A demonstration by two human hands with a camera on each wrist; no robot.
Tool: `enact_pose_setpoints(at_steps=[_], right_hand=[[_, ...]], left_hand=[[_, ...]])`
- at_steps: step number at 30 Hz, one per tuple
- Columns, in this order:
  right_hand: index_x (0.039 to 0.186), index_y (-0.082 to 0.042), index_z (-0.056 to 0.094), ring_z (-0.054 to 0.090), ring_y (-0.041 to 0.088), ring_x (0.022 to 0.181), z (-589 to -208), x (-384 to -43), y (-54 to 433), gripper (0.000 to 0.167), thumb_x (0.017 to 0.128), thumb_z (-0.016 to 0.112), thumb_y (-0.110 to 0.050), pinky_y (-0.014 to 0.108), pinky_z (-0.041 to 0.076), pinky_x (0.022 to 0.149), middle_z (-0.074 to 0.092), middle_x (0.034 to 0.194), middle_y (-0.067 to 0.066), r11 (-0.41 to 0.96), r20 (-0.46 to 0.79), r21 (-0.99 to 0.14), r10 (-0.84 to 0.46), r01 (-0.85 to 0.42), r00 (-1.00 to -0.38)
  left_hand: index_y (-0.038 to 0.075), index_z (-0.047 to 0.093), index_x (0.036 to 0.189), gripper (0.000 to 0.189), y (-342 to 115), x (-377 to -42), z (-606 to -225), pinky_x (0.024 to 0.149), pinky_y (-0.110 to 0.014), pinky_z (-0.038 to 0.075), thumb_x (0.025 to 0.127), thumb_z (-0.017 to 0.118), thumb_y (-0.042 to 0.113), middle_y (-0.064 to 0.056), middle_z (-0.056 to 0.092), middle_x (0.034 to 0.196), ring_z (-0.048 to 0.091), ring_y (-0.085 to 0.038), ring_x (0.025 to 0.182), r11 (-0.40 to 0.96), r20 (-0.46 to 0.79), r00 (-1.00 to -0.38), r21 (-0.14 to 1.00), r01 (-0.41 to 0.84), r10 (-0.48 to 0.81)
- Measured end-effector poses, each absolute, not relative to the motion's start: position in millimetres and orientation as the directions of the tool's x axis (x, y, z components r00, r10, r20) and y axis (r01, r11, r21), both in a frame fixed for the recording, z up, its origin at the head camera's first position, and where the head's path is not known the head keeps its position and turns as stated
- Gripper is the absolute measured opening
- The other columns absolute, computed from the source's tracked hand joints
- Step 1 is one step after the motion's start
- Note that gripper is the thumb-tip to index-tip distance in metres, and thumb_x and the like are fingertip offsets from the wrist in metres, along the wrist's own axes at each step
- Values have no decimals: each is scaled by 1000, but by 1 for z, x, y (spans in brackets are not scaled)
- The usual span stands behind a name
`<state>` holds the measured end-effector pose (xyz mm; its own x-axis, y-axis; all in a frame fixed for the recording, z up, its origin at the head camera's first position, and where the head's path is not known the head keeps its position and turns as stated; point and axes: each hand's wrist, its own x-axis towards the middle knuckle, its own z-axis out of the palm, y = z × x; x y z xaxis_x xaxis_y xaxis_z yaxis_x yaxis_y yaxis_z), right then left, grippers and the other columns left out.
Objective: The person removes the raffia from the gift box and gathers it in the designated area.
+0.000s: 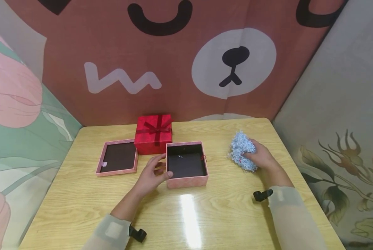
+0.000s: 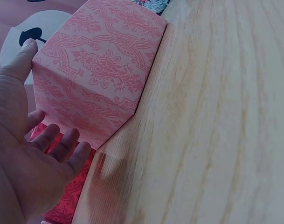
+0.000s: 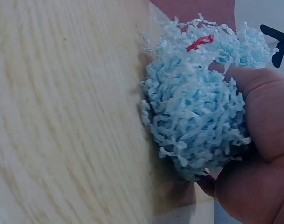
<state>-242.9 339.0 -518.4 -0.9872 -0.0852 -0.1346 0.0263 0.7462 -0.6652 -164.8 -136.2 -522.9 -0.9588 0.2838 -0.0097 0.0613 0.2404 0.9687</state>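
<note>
A clump of light blue shredded paper (image 1: pixel 242 151) with a red strand in it is gripped by my right hand (image 1: pixel 261 154) at the right of the table. In the right wrist view, the shredded paper (image 3: pixel 197 112) bulges out beside the thumb and fingers, close to the tabletop. My left hand (image 1: pixel 152 175) rests at the left side of a pink patterned box base (image 1: pixel 187 182), its thumb by the near left corner of the rim and its fingers loosely bent along the wall. The box stands upright, its dark inside facing up with small pale scraps in it.
Behind the box stands a closed red gift box (image 1: pixel 153 133) with a dark red ribbon bow. To its left lies a pink lid (image 1: pixel 117 172), dark inside up. A wall with a bear print (image 1: pixel 174 76) borders the wooden table (image 1: pixel 230 215) at the back.
</note>
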Motion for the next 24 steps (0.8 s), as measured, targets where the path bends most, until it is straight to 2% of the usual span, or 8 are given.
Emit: enact_pose_setpoints(at_steps=[10, 20, 24], right_hand=[[167, -13, 20, 21, 50, 152, -509, -240, 340, 98, 93, 76, -47, 70, 23, 119, 25, 168, 23, 740, -132, -673, -116, 4, -984], [166, -15, 25, 27, 45, 152, -501, -233, 332, 93, 94, 77, -43, 66, 29, 118, 32, 167, 16, 686, -109, -727, -130, -11, -985], [165, -16, 27, 27, 45, 152, -498, -231, 328, 91, 94, 77, -43, 66, 30, 118, 33, 166, 15, 682, -86, -731, -129, -25, -988]], left_hand=[[3, 37, 158, 79, -133, -162, -510, 114, -62, 38, 93, 80, 17, -24, 35, 157, 46, -47, 138, 242, -56, -955, 970, 17, 292], [11, 42, 157, 75, -134, -162, -522, 114, -56, 42, 93, 80, 22, -12, 40, 155, 51, -37, 135, 231, -8, -964, 971, 56, 267], [10, 43, 156, 74, -134, -163, -522, 114, -56, 43, 93, 80, 24, -11, 41, 153, 52, -36, 134, 236, 5, -963, 969, 72, 271]])
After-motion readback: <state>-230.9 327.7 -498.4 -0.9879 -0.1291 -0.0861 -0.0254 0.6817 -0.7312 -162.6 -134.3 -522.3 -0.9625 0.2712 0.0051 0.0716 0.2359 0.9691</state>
